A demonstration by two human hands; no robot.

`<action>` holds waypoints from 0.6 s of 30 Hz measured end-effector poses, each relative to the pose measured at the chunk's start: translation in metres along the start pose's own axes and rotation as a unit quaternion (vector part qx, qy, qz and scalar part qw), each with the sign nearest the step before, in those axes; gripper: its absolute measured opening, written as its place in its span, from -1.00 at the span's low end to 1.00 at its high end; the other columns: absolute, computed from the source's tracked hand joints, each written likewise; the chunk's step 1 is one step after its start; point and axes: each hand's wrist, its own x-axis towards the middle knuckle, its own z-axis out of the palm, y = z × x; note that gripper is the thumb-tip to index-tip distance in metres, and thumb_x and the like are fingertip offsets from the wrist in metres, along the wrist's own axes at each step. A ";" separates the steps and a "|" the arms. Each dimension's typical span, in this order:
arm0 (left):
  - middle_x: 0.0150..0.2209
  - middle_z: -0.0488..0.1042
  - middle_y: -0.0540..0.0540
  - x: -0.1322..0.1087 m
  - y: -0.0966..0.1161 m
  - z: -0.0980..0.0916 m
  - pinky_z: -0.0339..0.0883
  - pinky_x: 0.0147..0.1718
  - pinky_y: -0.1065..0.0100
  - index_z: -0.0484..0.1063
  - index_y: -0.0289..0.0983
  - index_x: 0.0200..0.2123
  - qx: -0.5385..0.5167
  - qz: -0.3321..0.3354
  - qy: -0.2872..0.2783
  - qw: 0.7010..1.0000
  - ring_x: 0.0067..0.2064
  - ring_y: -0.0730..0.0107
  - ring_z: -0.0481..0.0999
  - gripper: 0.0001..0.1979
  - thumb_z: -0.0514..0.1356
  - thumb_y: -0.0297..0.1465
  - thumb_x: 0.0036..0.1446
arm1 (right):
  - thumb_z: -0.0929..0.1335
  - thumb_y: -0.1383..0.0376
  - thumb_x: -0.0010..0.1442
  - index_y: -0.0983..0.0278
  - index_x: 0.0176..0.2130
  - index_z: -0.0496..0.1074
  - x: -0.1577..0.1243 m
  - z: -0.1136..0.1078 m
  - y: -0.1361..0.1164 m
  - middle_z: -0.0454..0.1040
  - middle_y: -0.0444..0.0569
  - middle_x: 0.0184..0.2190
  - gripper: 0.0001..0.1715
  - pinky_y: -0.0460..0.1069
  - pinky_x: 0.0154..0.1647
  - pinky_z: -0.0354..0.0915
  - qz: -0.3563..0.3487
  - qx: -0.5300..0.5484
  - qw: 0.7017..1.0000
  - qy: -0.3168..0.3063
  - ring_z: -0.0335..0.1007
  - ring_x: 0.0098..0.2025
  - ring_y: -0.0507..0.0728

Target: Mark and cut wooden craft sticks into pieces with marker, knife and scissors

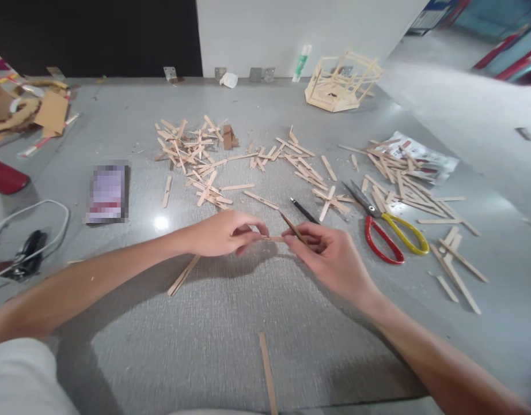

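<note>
Between my hands is a short wooden craft stick (274, 238), pinched at both ends. My left hand (226, 233) closes thumb and fingers on its left end. The thumb and a finger of my right hand (330, 253) grip its right end. That same hand also holds a slim brownish pointed tool (294, 228), tip up and to the left; its exact kind is unclear. A black pen (305, 211) lies just beyond my right hand. Scissors (378, 219) with one red and one yellow handle rest open to the right. Under my left wrist lies another craft stick (183, 275).
Loose sticks (183, 144) are heaped at mid-table, more (404, 173) by a plastic packet (438, 157). A hexagonal stick frame (334, 104) and a glue tube (302, 63) stand at the back. A blurred-out box-like object (107, 193), cable (67, 213) and cardboard (52, 112) are left.
</note>
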 end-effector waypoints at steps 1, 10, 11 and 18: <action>-0.52 0.48 0.02 -0.002 0.004 0.002 0.21 -0.52 0.43 0.47 -0.28 -0.03 -0.020 -0.004 -0.002 1.000 -0.58 0.50 0.37 -0.75 0.03 -0.34 0.46 | 0.45 0.00 0.20 0.32 -0.32 0.56 -0.001 0.001 -0.002 0.38 -0.15 -0.60 -0.59 -0.09 -0.60 0.13 0.005 0.021 1.000 -0.001 0.22 -0.59 0.01; -0.27 0.62 -0.12 -0.008 0.023 0.011 0.32 -0.47 0.44 0.41 -0.32 -0.01 -0.153 -0.035 -0.016 0.988 -0.48 0.53 0.53 -0.78 0.00 -0.43 0.46 | 0.44 0.11 0.23 0.27 -0.39 0.45 -0.014 0.007 -0.011 0.25 -0.25 -0.67 -0.70 -0.12 -0.68 0.04 -0.005 0.110 0.994 0.027 0.07 -0.66 -0.06; -0.27 0.63 -0.12 -0.009 0.022 0.011 0.31 -0.48 0.44 0.41 -0.32 -0.03 -0.156 -0.040 -0.015 0.987 -0.48 0.53 0.53 -0.80 0.01 -0.42 0.46 | 0.44 0.11 0.23 0.27 -0.39 0.45 -0.014 0.008 -0.011 0.24 -0.25 -0.67 -0.70 -0.13 -0.68 0.03 -0.007 0.112 0.993 0.028 0.06 -0.66 -0.06; -0.37 0.59 -0.05 -0.007 0.016 0.007 0.32 -0.48 0.43 0.43 -0.29 -0.17 -0.119 -0.058 0.007 0.991 -0.54 0.53 0.48 -0.76 0.09 -0.26 0.45 | 0.32 0.11 0.42 0.27 -0.40 0.47 -0.011 0.006 -0.001 0.39 -0.16 -0.62 -0.58 -0.10 -0.58 0.19 -0.101 -0.051 0.992 0.055 0.23 -0.62 -0.03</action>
